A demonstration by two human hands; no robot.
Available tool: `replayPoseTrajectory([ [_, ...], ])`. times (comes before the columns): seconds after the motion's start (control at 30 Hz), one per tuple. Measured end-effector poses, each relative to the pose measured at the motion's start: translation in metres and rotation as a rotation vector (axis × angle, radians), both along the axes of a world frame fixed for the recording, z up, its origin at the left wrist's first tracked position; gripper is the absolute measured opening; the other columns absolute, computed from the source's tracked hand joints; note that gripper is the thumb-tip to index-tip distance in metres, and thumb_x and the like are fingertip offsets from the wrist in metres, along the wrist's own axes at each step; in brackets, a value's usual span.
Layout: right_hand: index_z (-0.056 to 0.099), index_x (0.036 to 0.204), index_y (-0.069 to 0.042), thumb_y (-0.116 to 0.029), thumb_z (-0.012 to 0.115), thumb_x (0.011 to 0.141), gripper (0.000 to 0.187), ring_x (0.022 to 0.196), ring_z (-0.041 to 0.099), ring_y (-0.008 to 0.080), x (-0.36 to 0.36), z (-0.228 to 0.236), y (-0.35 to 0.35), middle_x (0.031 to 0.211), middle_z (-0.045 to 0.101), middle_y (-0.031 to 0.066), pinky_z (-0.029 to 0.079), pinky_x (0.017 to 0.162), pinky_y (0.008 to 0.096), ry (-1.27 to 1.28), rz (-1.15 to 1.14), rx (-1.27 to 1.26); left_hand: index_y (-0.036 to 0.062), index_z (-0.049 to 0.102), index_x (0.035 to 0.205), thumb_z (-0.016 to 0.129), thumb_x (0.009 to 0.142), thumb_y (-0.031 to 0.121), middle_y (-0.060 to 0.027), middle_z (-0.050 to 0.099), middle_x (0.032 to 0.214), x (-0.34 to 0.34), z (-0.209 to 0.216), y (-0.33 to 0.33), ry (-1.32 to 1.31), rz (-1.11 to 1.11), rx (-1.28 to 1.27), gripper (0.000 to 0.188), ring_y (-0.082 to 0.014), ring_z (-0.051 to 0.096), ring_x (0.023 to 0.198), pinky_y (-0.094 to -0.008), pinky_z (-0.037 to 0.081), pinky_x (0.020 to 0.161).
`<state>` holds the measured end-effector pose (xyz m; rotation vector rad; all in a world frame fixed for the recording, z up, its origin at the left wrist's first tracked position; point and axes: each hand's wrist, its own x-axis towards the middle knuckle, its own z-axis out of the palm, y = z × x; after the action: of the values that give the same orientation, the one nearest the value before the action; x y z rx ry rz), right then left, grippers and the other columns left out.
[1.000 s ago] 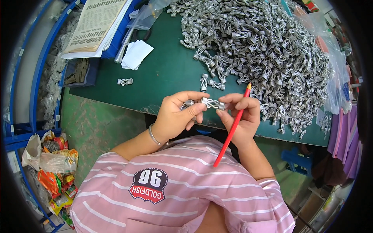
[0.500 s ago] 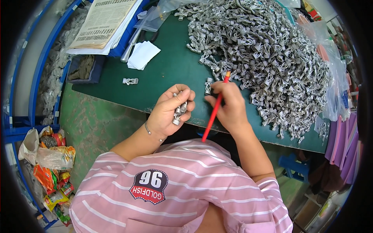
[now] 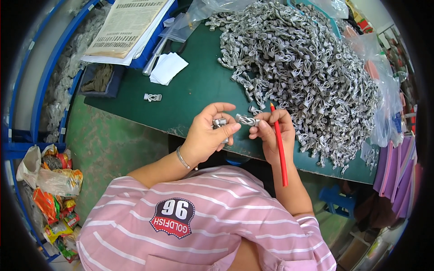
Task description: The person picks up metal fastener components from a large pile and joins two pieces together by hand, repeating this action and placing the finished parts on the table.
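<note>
My left hand (image 3: pixel 202 137) is curled around several small silver twisted-loop metal fittings (image 3: pixel 219 122) with ridged ends. My right hand (image 3: pixel 274 137) pinches one more metal fitting (image 3: pixel 247 120) by its right end, between thumb and fingertips. The far end of that piece reaches toward my left thumb and fingers; whether they touch it I cannot tell. A red pencil (image 3: pixel 281 156) is also tucked among the fingers of my right hand, tip pointing away from me. Both hands hover over the near edge of the green table (image 3: pixel 199 86).
A large heap of matching fittings (image 3: pixel 307 67) covers the table's right side. One single fitting (image 3: pixel 153 97) lies at left. White paper slips (image 3: pixel 168 68), a stack of printed sheets (image 3: pixel 124 27) and a dark bin (image 3: pixel 100 80) are beyond. A blue stool (image 3: pixel 338 202) stands below right.
My right hand has drawn back from the heap's edge toward my left hand, bringing one fitting. The pencil has swung so its lower end points down right. My left fingers have opened slightly.
</note>
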<state>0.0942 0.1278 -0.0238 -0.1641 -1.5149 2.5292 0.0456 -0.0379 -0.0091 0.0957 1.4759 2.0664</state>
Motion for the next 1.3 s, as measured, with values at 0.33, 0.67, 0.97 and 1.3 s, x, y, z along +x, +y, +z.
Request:
replayPoseTrajectory([
  [0.33,0.041,0.089,-0.005,0.003,0.057,0.082,0.019,0.077,0.059,0.0191,0.01,-0.011,-0.003,0.096,0.058,0.0195,0.052,0.061,0.025,0.093,0.093,-0.062,-0.0018,0.061,0.09,0.063,0.076,-0.002,-0.0062,0.055,0.082,0.004,0.002,0.002,0.626,-0.031,-0.087,0.015,-0.008,0.054,0.06,-0.0184,0.045,0.052],
  [0.67,0.035,0.09,-0.005,0.01,0.064,0.072,0.037,0.079,0.057,0.0162,0.019,-0.002,-0.004,0.101,0.055,0.0219,0.049,0.07,0.0269,0.481,-0.206,0.583,-0.0005,0.059,0.101,0.061,0.08,0.004,-0.0069,0.057,0.081,0.007,0.005,-0.001,-0.043,-0.124,0.055,0.022,-0.0063,0.052,0.055,-0.0176,0.04,0.044],
  [0.97,0.044,0.079,-0.002,0.007,0.057,0.077,0.017,0.064,0.06,0.0178,0.001,-0.003,0.013,0.085,0.063,0.0156,0.048,0.058,0.0253,0.406,-0.365,0.954,-0.0042,0.053,0.104,0.049,0.086,0.012,-0.0156,0.06,0.087,0.016,-0.022,-0.018,-0.609,-0.345,0.565,0.024,-0.0212,0.062,0.062,-0.0229,0.046,0.038],
  [1.3,0.047,0.08,-0.003,0.005,0.065,0.065,0.025,0.066,0.048,0.0298,-0.008,-0.009,0.023,0.07,0.051,0.0107,0.04,0.058,0.037,0.262,-0.271,1.414,0.002,0.055,0.097,0.053,0.085,0.014,-0.0112,0.06,0.088,0.022,-0.09,0.006,-0.852,-0.006,0.271,0.017,-0.0197,0.06,0.079,-0.0258,0.048,0.058],
])
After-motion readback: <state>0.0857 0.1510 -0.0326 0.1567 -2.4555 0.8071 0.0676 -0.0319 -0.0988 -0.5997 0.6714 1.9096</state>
